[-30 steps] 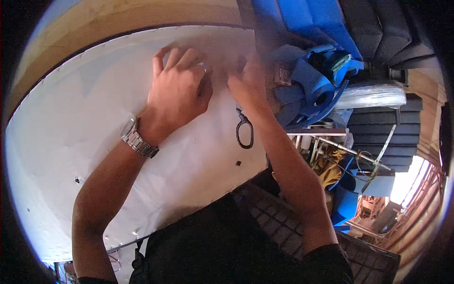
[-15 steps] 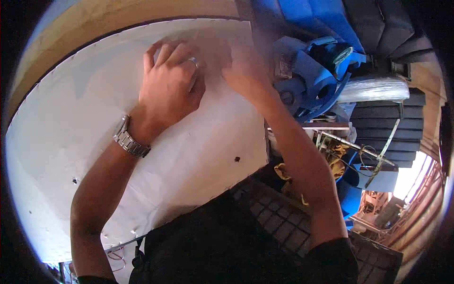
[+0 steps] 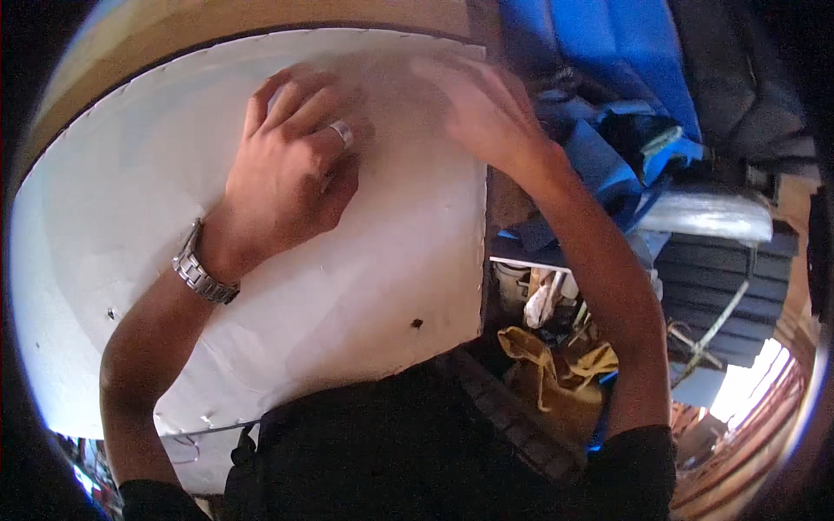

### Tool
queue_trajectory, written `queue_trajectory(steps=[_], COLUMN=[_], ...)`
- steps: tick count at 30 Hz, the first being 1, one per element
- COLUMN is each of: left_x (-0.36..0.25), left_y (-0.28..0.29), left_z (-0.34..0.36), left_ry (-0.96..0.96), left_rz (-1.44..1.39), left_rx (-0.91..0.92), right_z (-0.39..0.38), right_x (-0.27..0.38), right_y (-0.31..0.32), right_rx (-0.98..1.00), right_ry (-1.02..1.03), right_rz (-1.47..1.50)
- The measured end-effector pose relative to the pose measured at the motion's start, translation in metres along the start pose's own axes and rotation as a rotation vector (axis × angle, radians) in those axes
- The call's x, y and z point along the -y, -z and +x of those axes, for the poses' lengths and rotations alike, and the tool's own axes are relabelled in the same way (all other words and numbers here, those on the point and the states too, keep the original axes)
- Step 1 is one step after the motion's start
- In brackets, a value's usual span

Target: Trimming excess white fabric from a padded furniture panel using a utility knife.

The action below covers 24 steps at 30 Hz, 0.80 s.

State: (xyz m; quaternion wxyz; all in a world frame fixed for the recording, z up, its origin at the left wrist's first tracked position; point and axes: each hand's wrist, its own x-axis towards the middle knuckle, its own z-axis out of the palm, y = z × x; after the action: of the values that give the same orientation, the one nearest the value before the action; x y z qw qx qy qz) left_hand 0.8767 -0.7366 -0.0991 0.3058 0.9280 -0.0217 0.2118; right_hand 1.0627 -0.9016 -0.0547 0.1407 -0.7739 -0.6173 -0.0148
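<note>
A large white sheet-covered panel [image 3: 287, 339] lies in front of me, with small dark holes and a row of fastening marks along its edges. On its far part rests my left hand [image 3: 291, 165], fingers curled and drawn together, a ring on one finger and a metal watch [image 3: 201, 276] on the wrist. Whatever its fingertips may hold is hidden. To its right, over the panel's far right corner, my right hand [image 3: 486, 113] is smeared by motion. Its fingers look stretched out toward the left, with nothing visible in them.
Right of the panel lie crumpled blue material [image 3: 599, 148], a plastic-wrapped roll [image 3: 708, 215] and dark ribbed pieces [image 3: 730, 286]. Yellow-brown cloth [image 3: 556, 373] sits nearer, by my right forearm. A tan surface [image 3: 174, 52] borders the panel's far edge.
My right hand has swung up and right, its fingers now stretched out. The left hand stays curled on the panel. The whole view has shifted a little.
</note>
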Motion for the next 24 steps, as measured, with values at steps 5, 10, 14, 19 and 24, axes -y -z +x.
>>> queue_trajectory(steps=[5, 10, 14, 19, 24], left_x=[0.0, -0.006, -0.006, -0.001, -0.001], left_y=[0.001, 0.004, 0.008, 0.006, 0.008], left_z=[0.005, 0.008, 0.01, 0.01, 0.009], left_ry=[0.011, 0.069, 0.07, 0.018, 0.044], left_rz=[0.018, 0.029, 0.065, 0.086, 0.063], left_rx=[0.084, 0.146, 0.199, 0.202, 0.208], right_z=[0.018, 0.02, 0.028, 0.053, 0.057], right_x=[-0.023, -0.028, -0.031, -0.052, -0.047], right_y=[0.003, 0.002, 0.002, -0.017, 0.003], right_rx=[0.055, 0.133, 0.14, -0.142, 0.328], right_ry=[0.152, 0.182, 0.291, 0.824, 0.57], right_rz=[0.078, 0.175, 0.166, 0.022, 0.145])
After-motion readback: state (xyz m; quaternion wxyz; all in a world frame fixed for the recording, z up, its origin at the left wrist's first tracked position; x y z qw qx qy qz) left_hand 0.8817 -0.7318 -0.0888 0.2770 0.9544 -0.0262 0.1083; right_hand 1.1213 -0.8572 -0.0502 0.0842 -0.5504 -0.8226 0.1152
